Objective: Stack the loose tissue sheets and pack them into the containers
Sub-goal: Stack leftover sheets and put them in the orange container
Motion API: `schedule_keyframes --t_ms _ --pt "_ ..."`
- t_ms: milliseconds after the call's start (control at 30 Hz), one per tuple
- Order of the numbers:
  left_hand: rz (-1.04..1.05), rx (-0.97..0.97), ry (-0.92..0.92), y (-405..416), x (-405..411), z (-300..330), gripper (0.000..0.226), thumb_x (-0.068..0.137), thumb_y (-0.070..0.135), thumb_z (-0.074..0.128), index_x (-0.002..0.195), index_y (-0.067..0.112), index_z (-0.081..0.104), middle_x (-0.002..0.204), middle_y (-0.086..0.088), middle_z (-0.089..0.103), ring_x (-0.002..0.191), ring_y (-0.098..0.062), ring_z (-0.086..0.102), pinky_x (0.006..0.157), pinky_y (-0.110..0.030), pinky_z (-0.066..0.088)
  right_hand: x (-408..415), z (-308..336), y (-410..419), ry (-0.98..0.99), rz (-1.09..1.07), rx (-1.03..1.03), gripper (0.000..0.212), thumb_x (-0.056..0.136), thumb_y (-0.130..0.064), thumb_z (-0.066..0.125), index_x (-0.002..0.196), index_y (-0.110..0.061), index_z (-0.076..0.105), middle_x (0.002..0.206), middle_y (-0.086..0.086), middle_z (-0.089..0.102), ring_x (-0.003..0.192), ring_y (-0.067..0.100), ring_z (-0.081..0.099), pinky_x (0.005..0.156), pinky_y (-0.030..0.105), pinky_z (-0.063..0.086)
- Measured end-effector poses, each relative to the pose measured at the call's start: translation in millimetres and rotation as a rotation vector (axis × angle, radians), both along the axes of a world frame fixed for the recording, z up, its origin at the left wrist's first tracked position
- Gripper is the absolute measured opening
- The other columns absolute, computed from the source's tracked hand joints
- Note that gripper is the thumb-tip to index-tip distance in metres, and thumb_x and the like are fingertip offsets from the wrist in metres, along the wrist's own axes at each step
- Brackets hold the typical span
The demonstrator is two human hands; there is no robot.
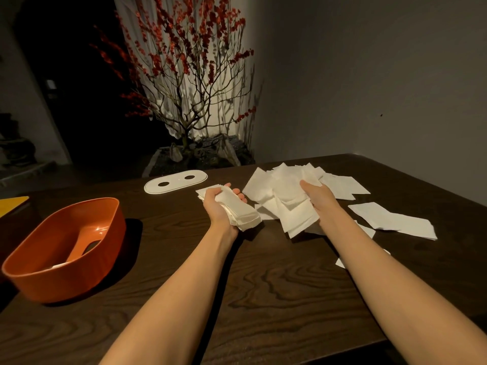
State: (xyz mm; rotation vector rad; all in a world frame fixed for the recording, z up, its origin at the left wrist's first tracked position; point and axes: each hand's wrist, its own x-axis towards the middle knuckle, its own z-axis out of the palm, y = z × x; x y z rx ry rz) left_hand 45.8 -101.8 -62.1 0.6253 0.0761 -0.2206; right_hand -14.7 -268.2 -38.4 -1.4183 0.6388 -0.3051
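1. In our left hand (220, 204), at frame centre, we hold the gathered stack of tissue sheets (238, 210); the fingers (238, 193) curl round its middle, both ends overhanging.
2. Our right hand (317, 194) rests on the loose pile of sheets (284, 191) at centre right on the table (263, 285); its fingers are hidden among the sheets, so we cannot tell how they lie.
3. Further single sheets (390, 219) lie near the right edge of the frame.
4. We judge the tissue very light, soft, limp and easily torn. We take a sheet by an edge or corner and clamp the stack across its middle, since loose layers slide.
5. The orange container (63, 248) stands open at lower left; its white lid (175, 182) lies apart, above centre.
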Motion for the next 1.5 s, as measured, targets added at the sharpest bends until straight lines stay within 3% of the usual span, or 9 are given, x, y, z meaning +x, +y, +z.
schedule_keyframes --t_ms 200,367,500,733,933,1067,1167,1333,1500 --pt "-0.134 0.145 0.074 -3.3 -1.8 -3.7 0.016 0.086 0.019 0.051 0.093 0.006 0.056 0.088 -0.012 0.06 0.076 -0.022 0.059 0.087 -0.039 0.049 -2.2 1.0 5.5 0.016 0.01 0.055 0.031 0.095 -0.031 0.056 0.119 -0.012 0.055 0.081 0.004 0.057 0.07 0.018 0.058 0.057 0.028 0.049" --pt "-0.387 0.155 0.083 -9.9 -5.2 -7.8 0.017 0.087 0.019 0.054 0.096 0.005 0.054 0.091 -0.017 0.059 0.081 -0.026 0.059 0.099 -0.041 0.044 -5.9 2.4 10.8 -0.048 0.043 0.064 0.026 0.097 -0.031 0.052 0.112 -0.01 0.056 0.077 0.004 0.057 0.063 0.016 0.056 0.033 0.017 0.041" --pt "-0.438 0.065 0.09 -18.8 -9.9 -7.2 0.024 0.096 0.025 0.05 0.106 0.004 0.055 0.102 -0.019 0.059 0.11 -0.033 0.057 0.106 -0.05 0.039 -4.6 4.5 20.3 -0.032 0.051 0.018 0.036 0.097 -0.035 0.053 0.117 -0.006 0.059 0.08 0.004 0.058 0.067 0.017 0.057 0.038 0.021 0.044" --pt "-0.41 -0.022 0.084 -21.6 -2.8 -11.4 0.089 0.083 0.076 0.04 0.139 0.008 0.045 0.137 -0.022 0.052 0.125 -0.043 0.051 0.104 -0.059 0.038 0.5 -4.7 28.4 0.069 0.032 0.033 0.037 0.098 -0.012 0.051 0.134 -0.007 0.047 0.093 0.01 0.056 0.066 0.018 0.052 0.048 0.027 0.041" --pt "-0.41 0.043 0.082 -19.8 -13.9 -5.3 0.057 0.091 0.049 0.057 0.123 0.003 0.052 0.121 -0.025 0.061 0.111 -0.044 0.057 0.095 -0.056 0.042 0.2 -4.3 29.9 0.081 0.077 0.041 0.04 0.093 -0.014 0.061 0.13 -0.008 0.05 0.105 0.013 0.06 0.07 0.02 0.057 0.052 0.029 0.045" --pt "-0.295 0.06 0.139 -19.0 -7.6 -9.2 0.032 0.097 0.028 0.051 0.119 0.005 0.052 0.119 -0.024 0.06 0.112 -0.042 0.057 0.101 -0.056 0.041 3.3 -6.4 27.5 0.105 0.052 0.021 0.046 0.09 -0.012 0.064 0.134 -0.01 0.049 0.118 0.014 0.061 0.095 0.027 0.063 0.07 0.035 0.055" --pt "-0.269 -0.015 0.138 -12.5 -5.0 -8.4 0.029 0.096 0.029 0.048 0.107 0.004 0.059 0.111 -0.019 0.063 0.115 -0.036 0.057 0.105 -0.053 0.039 -1.0 -3.5 23.4 0.104 0.04 0.012 0.046 0.092 -0.011 0.061 0.135 -0.009 0.047 0.11 0.012 0.061 0.083 0.023 0.061 0.053 0.03 0.048" --pt "-0.22 0.007 0.097 -1.6 -2.8 -3.9 0.034 0.095 0.023 0.052 0.125 0.008 0.048 0.121 -0.016 0.061 0.113 -0.028 0.059 0.103 -0.05 0.04 -2.0 15.6 16.1 0.276 0.027 -0.089 0.037 0.095 -0.026 0.057 0.128 -0.011 0.052 0.075 0.006 0.05 0.057 0.014 0.047 0.025 0.011 0.028" --pt "-0.522 0.324 0.061 -9.0 -20.4 5.1 0.044 0.093 0.046 0.055 0.114 0.007 0.063 0.101 -0.02 0.071 0.093 -0.034 0.067 0.084 -0.047 0.053 4.2 6.8 25.7 0.058 -0.013 -0.034 0.056 0.094 -0.027 0.06 0.144 -0.017 0.037 0.126 0.01 0.055 0.093 0.022 0.059 0.056 0.028 0.048"
